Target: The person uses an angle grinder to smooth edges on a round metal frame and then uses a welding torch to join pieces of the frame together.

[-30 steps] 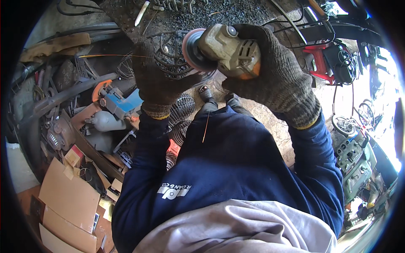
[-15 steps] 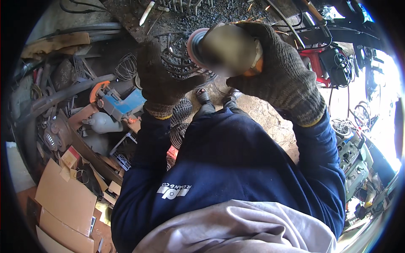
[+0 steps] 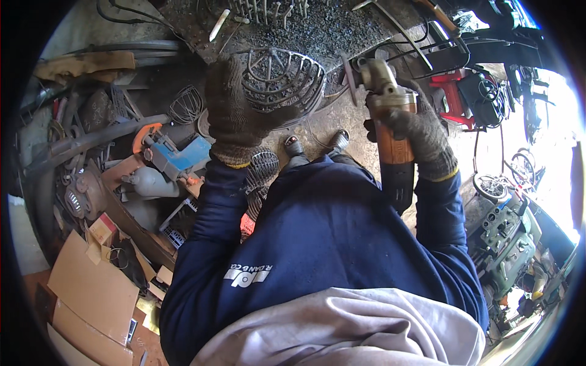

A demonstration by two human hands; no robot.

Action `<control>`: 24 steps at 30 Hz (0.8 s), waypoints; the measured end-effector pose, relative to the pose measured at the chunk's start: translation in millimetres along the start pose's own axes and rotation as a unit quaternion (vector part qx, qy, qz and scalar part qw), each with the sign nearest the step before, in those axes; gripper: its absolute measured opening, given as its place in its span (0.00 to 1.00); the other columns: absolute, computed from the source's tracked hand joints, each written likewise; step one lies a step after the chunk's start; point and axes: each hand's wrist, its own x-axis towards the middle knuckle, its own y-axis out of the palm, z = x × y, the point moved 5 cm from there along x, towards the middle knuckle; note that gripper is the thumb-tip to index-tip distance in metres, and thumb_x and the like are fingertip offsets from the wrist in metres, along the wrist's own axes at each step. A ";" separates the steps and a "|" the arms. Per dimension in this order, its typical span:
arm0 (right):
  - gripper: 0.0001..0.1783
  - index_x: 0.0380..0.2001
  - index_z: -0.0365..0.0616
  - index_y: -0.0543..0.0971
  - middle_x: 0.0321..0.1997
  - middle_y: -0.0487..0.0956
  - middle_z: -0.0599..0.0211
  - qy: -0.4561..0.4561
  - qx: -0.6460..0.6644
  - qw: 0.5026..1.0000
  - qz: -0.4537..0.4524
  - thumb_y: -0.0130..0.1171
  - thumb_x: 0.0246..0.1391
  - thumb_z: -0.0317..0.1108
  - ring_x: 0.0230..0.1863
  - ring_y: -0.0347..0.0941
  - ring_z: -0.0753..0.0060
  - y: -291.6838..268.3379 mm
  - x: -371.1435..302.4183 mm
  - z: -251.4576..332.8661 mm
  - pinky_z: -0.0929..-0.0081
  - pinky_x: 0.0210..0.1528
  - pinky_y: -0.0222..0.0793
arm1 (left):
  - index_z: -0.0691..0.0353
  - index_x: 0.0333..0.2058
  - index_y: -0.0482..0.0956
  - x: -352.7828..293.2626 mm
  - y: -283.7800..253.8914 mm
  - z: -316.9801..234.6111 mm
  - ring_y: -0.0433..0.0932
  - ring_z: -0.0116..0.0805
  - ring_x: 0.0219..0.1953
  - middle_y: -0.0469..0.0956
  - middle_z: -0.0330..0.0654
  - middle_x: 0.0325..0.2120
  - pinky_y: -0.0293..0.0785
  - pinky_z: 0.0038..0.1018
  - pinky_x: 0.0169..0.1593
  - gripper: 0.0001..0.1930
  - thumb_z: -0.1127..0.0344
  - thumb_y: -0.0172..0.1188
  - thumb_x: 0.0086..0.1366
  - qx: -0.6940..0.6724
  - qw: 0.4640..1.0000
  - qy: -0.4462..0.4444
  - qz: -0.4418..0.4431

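My right hand (image 3: 421,131), in a dark knitted glove, is closed round the orange-and-black body of an angle grinder (image 3: 395,143). The grinder's metal head points away from me, and its disc (image 3: 350,80) stands on edge, apart from the metalwork on its left. My left hand (image 3: 238,113), gloved too, grips the left side of a rounded grate of bent metal rods (image 3: 284,76). Its thumb reaches along the grate's near side; the fingertips are hard to make out. The grate is tilted at the near edge of the dark worktable (image 3: 360,36).
Dark grit and several upright metal pegs (image 3: 256,11) are on the worktable, with a whitish stick (image 3: 219,25) nearby. More rod grates (image 3: 262,168) lie low beside my left forearm. A blue-and-orange machine (image 3: 177,152) stands left, cardboard (image 3: 91,287) lower left, a red stool (image 3: 450,97) right.
The grinder has moved right and toward me, off the grate, and turned so its body shows. The sparks seen before are gone. My left hand stays nearly in place; the grate shows more fully.
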 end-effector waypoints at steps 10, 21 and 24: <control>0.40 0.64 0.36 0.66 0.54 0.78 0.51 -0.027 0.318 0.945 0.066 0.69 0.52 0.41 0.50 0.79 0.57 -50.1 0.7 -85.7 0.62 0.55 0.78 | 0.66 0.61 0.67 33.5 -4.8 -30.1 0.69 0.55 0.60 0.69 0.57 0.57 0.66 0.48 0.64 0.62 0.25 0.76 0.36 0.159 0.977 0.007 0.143; 0.47 0.64 0.32 0.63 0.53 0.76 0.39 0.031 0.373 0.909 0.185 0.67 0.52 0.54 0.45 0.81 0.43 -104.6 38.9 -92.6 0.47 0.47 0.82 | 0.66 0.68 0.61 61.3 -8.0 -15.6 0.62 0.50 0.69 0.63 0.58 0.65 0.59 0.41 0.70 0.65 0.29 0.77 0.39 0.167 0.948 -0.119 0.245; 0.47 0.66 0.34 0.62 0.56 0.75 0.40 0.058 0.389 0.885 0.250 0.70 0.49 0.49 0.45 0.81 0.43 -101.2 43.3 -62.5 0.46 0.46 0.82 | 0.63 0.68 0.62 59.7 -7.4 -16.2 0.63 0.51 0.68 0.64 0.57 0.64 0.60 0.41 0.70 0.60 0.35 0.79 0.41 0.167 0.940 -0.170 0.244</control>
